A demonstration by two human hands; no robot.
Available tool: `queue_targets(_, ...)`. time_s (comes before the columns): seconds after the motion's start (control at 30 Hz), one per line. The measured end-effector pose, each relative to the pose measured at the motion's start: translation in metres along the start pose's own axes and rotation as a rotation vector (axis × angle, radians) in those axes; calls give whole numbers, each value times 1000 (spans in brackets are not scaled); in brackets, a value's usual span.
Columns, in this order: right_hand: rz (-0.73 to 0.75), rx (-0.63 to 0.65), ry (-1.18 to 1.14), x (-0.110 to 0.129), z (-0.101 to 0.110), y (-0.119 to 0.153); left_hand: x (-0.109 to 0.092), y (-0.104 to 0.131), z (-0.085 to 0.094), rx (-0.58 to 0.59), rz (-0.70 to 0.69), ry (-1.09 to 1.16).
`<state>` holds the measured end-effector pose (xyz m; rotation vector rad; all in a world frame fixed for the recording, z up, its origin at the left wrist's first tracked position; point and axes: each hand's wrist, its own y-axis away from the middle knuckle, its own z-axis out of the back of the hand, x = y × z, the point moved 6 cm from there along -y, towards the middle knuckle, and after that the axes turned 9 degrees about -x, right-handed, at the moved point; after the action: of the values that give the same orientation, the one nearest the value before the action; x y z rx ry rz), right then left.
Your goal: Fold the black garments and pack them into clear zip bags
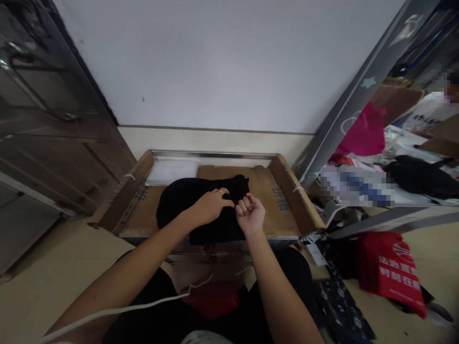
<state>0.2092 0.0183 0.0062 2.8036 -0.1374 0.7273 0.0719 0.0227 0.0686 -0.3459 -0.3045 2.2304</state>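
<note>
A dark black cloth [179, 198], piled and folded, lies across a shallow cardboard-lined tray [287, 222] in front of me. My left hand [210, 208] rests on top of the cloth, a ring on one finger, with thumb and forefinger apart. Just to its right, my right hand [251, 215] is turned palm up at the cloth's right side. Its fingers are curled in tightly, and whatever they may pinch is too small to see. Part of the cloth hangs over the tray's near edge.
A white flat stack [172, 172] sits at the tray's back left. A metal door [53, 95] stands left, a white panel [229, 62] behind. To the right are a cluttered table [412, 210] and a red bag [389, 272] near the floor. A white cord [143, 306] crosses my left arm.
</note>
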Motion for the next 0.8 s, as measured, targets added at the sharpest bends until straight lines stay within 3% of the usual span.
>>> queue_targets(0.17,-1,11,-4,1,-2,1,23,-4,1,16,56,147)
queue_targets(0.43,27,-29,33,-4,-1,-2,49,-7,24,-181,162,348)
queue_targets(0.63,55,-164,102,-12,9,-14,40,0,20,29,120,357)
queue_targets(0.8,66,-116,107,-14,9,-17,28,1,24,15,240,243)
